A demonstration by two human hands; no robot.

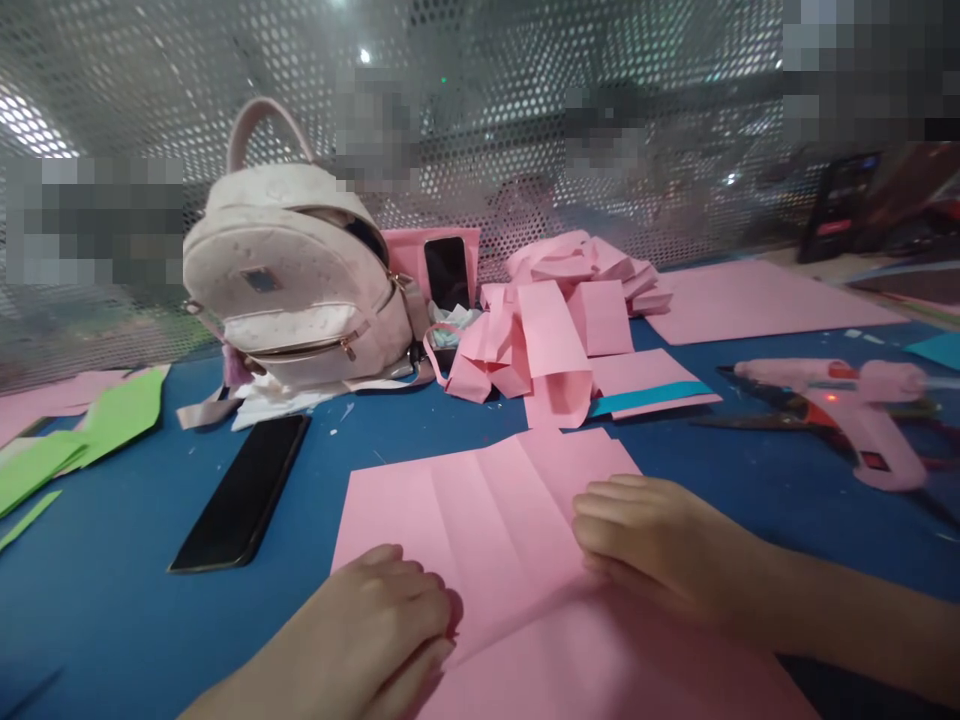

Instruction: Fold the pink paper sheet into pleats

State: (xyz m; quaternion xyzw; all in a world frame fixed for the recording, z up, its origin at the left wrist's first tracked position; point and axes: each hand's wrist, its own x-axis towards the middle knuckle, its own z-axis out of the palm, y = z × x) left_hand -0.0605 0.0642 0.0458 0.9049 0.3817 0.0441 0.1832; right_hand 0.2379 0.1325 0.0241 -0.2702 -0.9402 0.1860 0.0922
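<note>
A large sheet of pink paper (480, 520) with several straight crease lines lies in front of me, its near part raised along a fold. My left hand (390, 620) is closed on the sheet's left side, with fingers curled and the thumb below the fold. On the right side, my right hand (645, 530) grips the same sheet with its fingers curled over it. The fingertips of both hands are partly hidden.
A black phone (244, 495) lies left of the sheet. Behind stand a white backpack (300, 270) and a pile of folded pink paper pieces (555, 330). A pink glue gun (847, 410) with a lit red light lies right, near scissors (757, 423). Green paper (124, 415) lies far left.
</note>
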